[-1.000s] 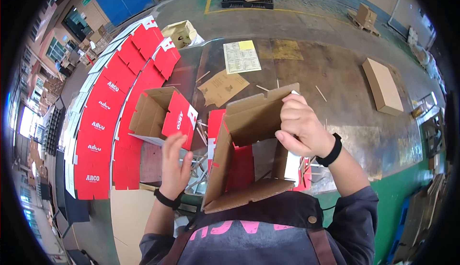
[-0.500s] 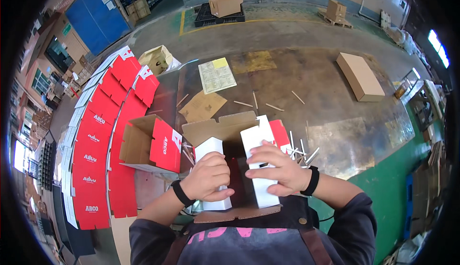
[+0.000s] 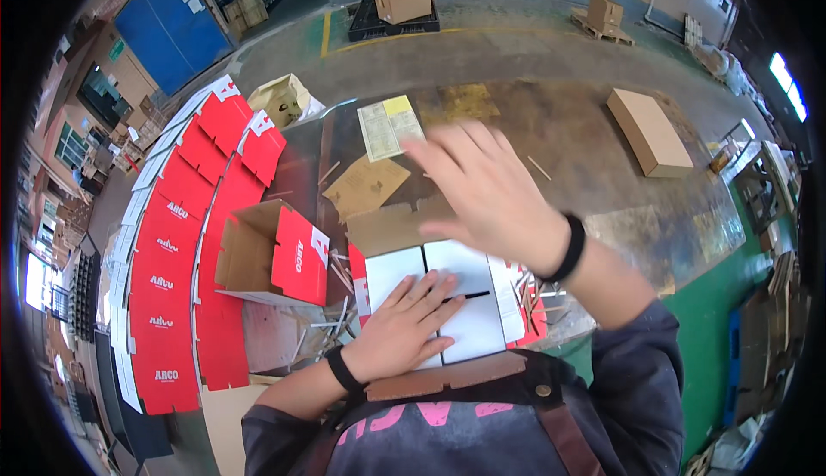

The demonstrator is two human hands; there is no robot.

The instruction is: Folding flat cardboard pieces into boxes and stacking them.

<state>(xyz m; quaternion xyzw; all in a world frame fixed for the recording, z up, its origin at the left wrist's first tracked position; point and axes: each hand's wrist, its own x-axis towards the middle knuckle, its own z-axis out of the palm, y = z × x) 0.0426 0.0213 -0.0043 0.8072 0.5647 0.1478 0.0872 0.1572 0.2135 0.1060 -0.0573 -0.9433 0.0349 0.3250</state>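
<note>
In front of my body stands a red and white cardboard box (image 3: 473, 331). Its white side flaps are folded inward over the opening and lie flat, with narrow gaps between them. The far flap (image 3: 387, 229) and the near flap (image 3: 447, 379) stick outward, brown inner face showing. Palm down, my left hand (image 3: 403, 325) rests on the white flaps with its fingers stretched out. My right hand (image 3: 503, 200) hangs in the air above the box's far right side, fingers extended, slightly blurred and holding nothing. It hides part of the far flap.
An open red and white box (image 3: 301, 256) stands left of mine. Beyond it are rows of flattened red cartons (image 3: 163, 304). The table (image 3: 602, 157) carries a printed sheet (image 3: 383, 127), a brown cardboard piece (image 3: 366, 185), scattered thin strips (image 3: 538, 168) and a long brown box (image 3: 650, 132).
The white side flaps, upright before, are now folded down over the opening. My left hand has flattened onto them. My right hand has let go of its flap and risen up and away.
</note>
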